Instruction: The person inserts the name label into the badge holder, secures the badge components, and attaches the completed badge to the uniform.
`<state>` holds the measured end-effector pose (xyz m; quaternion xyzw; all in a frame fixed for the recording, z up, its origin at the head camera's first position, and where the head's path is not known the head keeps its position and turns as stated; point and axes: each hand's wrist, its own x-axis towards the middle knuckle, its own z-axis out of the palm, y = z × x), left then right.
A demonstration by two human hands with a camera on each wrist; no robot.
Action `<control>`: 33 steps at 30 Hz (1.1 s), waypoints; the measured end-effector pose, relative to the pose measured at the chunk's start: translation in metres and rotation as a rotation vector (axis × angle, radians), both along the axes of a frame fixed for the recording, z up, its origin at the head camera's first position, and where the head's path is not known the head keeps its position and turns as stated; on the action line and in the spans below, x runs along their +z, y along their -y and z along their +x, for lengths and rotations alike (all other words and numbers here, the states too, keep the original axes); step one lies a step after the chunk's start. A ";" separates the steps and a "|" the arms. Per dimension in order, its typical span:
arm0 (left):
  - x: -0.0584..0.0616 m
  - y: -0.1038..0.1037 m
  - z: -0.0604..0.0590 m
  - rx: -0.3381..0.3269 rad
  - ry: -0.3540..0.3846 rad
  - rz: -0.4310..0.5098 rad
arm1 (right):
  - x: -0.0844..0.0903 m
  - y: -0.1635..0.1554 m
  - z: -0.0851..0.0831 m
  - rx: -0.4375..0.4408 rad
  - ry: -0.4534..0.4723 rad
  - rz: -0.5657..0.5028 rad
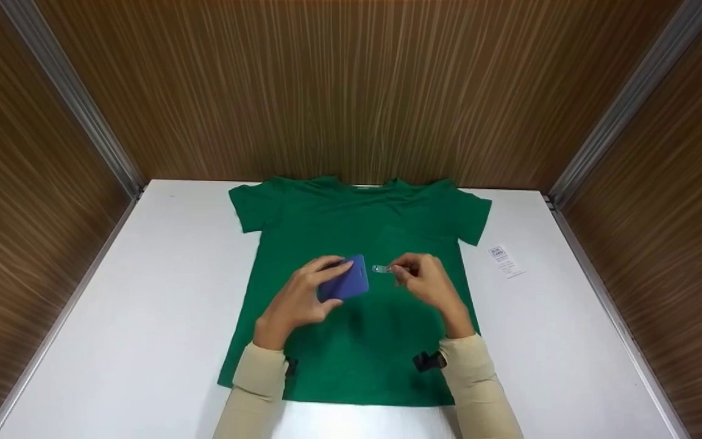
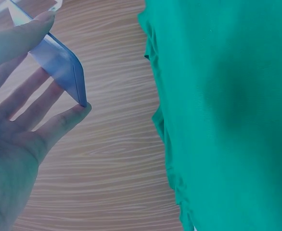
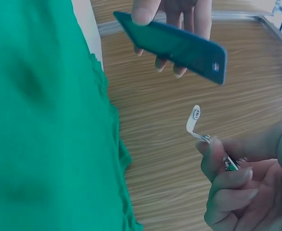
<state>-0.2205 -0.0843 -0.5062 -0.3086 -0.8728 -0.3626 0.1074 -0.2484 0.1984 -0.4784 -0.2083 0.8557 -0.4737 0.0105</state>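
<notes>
In the head view my left hand [image 1: 299, 299] holds a flat blue-purple card holder [image 1: 353, 281] by its edges, between thumb and fingers. A small slot near its right end shows in the right wrist view, where the holder [image 3: 179, 50] is tilted. My right hand [image 1: 429, 283] pinches a badge clip with a short clear strap [image 1: 380, 269]. The strap [image 3: 193, 119] bends upward and has a round metal snap at its free end. Most of the clip is hidden in the fingers. Strap and holder are apart, both above a green T-shirt [image 1: 357, 335].
The T-shirt lies spread on a white table [image 1: 144, 305], its neck toward the back wall. Right of it is a small white printed card [image 1: 503, 261] with a square code. Wood-grain panels [image 1: 351, 91] enclose the back and sides.
</notes>
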 end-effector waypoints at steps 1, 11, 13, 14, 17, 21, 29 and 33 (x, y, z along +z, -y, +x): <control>-0.001 0.000 0.000 0.000 -0.003 0.005 | -0.002 -0.002 -0.002 0.000 0.010 0.014; -0.001 0.000 0.000 0.000 0.002 0.003 | -0.019 -0.031 -0.026 -0.024 0.145 0.137; 0.000 0.000 0.000 0.000 0.002 -0.001 | -0.021 -0.037 -0.032 -0.046 0.156 0.148; 0.000 0.000 0.000 0.000 0.003 -0.003 | -0.022 -0.040 -0.034 -0.059 0.162 0.155; 0.000 0.001 0.001 0.001 0.006 -0.007 | -0.024 -0.048 -0.041 -0.085 0.170 0.177; -0.001 0.001 0.001 -0.001 0.013 -0.003 | -0.030 -0.057 -0.050 -0.121 0.180 0.208; -0.001 0.002 0.001 -0.003 0.016 0.007 | -0.040 -0.070 -0.066 -0.175 0.164 0.282; 0.000 0.001 0.001 -0.004 0.003 0.006 | -0.046 -0.071 -0.070 -0.199 0.148 0.288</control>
